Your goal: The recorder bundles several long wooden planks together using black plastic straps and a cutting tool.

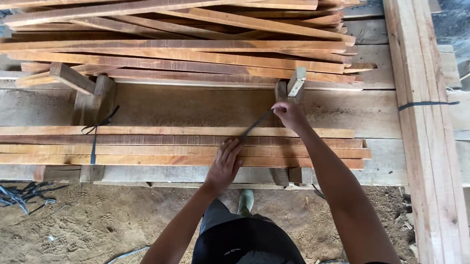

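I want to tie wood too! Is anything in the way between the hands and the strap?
Nothing visible. The right hand already grips the dark strap, pulling it up from the bundle of slats. The left hand presses flat on the slats right where the strap comes out.

Both arms stretched forward, left hand point(224, 163) flat, palm down, fingers spread a bit. Right hand point(289, 115) further out, fingers pinched shut, wrist bent slightly.
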